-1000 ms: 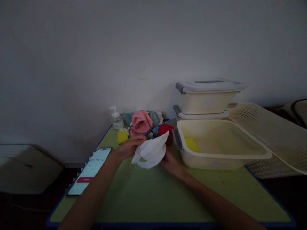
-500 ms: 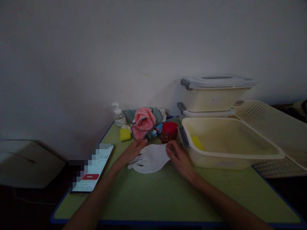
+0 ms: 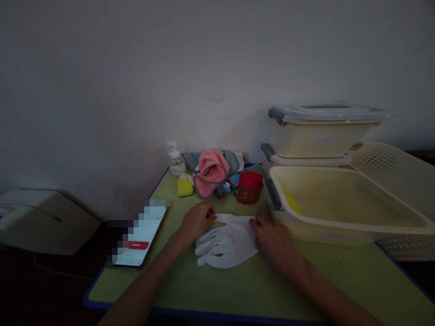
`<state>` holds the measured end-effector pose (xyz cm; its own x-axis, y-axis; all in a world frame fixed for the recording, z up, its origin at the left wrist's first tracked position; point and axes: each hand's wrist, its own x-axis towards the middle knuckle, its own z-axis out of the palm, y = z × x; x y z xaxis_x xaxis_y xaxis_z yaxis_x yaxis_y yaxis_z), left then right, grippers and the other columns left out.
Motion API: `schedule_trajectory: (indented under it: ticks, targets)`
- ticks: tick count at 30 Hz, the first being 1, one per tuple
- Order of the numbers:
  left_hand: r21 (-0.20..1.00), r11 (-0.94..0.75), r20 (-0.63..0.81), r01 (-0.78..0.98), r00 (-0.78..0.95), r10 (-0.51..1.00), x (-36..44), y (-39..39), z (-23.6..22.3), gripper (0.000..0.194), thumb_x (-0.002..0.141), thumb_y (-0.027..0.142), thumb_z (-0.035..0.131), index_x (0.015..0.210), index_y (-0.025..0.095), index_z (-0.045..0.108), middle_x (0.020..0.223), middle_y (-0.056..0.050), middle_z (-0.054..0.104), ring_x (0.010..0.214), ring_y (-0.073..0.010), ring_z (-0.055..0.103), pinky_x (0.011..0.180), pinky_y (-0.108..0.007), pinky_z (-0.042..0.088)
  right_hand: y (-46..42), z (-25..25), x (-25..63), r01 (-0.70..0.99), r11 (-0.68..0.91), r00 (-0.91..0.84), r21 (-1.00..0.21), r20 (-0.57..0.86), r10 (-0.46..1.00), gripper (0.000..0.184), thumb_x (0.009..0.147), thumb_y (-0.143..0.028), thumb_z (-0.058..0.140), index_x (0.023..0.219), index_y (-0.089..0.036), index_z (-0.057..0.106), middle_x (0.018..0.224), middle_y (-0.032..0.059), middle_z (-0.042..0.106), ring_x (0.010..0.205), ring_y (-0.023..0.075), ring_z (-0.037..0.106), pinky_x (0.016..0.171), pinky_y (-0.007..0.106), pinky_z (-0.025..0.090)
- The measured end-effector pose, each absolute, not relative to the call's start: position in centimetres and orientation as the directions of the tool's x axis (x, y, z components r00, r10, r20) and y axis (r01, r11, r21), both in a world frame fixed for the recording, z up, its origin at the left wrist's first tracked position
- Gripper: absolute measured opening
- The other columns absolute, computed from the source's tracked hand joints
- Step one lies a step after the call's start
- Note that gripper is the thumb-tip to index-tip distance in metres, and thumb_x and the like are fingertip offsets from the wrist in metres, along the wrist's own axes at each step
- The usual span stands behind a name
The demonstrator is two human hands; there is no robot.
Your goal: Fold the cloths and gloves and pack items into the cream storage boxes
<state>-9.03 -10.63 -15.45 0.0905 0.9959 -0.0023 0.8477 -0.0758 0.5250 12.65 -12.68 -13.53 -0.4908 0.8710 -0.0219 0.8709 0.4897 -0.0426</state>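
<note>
On the green tabletop point(image 3: 210, 294), a white cloth glove point(image 3: 234, 244) lies flat, slightly wrinkled, fingers pointing left. Left hand point(image 3: 197, 221) pinches its far edge; right hand point(image 3: 277, 242) has fingertips on the cuff (blurred, can't tell if pinching). Behind: fuzzy folded pink cloth point(image 3: 212, 168), cylindrical red roll point(image 3: 249, 188). Right: smooth cream plastic bin point(image 3: 316, 231). Tabletop is blue-edged, plain grey wall point(image 3: 204, 68) behind.

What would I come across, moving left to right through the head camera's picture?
Pale boxy object → phone → person's left hand → white glove → person's right hand → open bin.
</note>
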Motion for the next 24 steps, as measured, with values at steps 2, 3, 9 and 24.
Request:
schedule_trajectory:
  ticks: [2,3,9,24]
  targets:
    - [0.478,-0.096,0.094,0.873,0.058,0.994,-8.2,-11.2,-15.2,0.013,0.076,0.015,0.051,0.085,0.014,0.06,0.092,-0.009,0.062,0.087,-0.0229,0.058,0.075,-0.034,0.044,-12.9,-13.9,12.4,0.832,0.548,-0.541,-0.084,0.1,0.835,0.032,0.072,-0.001,0.04,0.093,-0.014,0.061,0.095,0.0149,0.059,0.087,0.0286,0.06,0.067,0.04,0.051]
    - [0.462,-0.127,0.139,0.878,0.07,0.988,-7.7,-11.6,-15.2,0.015,0.077,0.015,0.048,0.087,0.015,0.06,0.095,-0.009,0.061,0.09,-0.0223,0.058,0.079,-0.034,0.045,-13.0,-14.3,12.2,0.795,0.59,-0.57,-0.137,0.163,0.805,0.036,0.072,0.0,0.038,0.097,-0.014,0.06,0.097,0.0143,0.059,0.091,0.0273,0.059,0.072,0.04,0.052]
    - [0.325,-0.426,0.217,0.844,0.372,0.903,-3.6,-14.8,-17.1,0.045,0.083,0.011,0.03,0.126,0.011,0.044,0.133,-0.014,0.047,0.127,-0.0215,0.039,0.104,-0.038,0.036,-12.8,-18.7,11.3,0.582,0.727,-0.677,-0.364,0.279,0.682,0.07,0.071,0.0,0.029,0.14,-0.006,0.02,0.139,0.0186,0.037,0.129,0.0202,0.035,0.102,0.04,0.039]
    - [0.106,-0.464,0.073,0.88,0.458,0.886,-7.1,-15.6,-18.8,0.066,0.087,0.047,0.035,0.142,0.014,0.017,0.149,-0.012,0.017,0.138,-0.0236,0.013,0.11,-0.041,0.022,-12.1,-18.8,12.2,0.708,0.696,-0.678,-0.119,0.16,0.717,0.067,0.085,-0.047,0.043,0.136,-0.005,0.033,0.143,0.0211,0.028,0.133,0.0323,0.022,0.105,0.05,0.027]
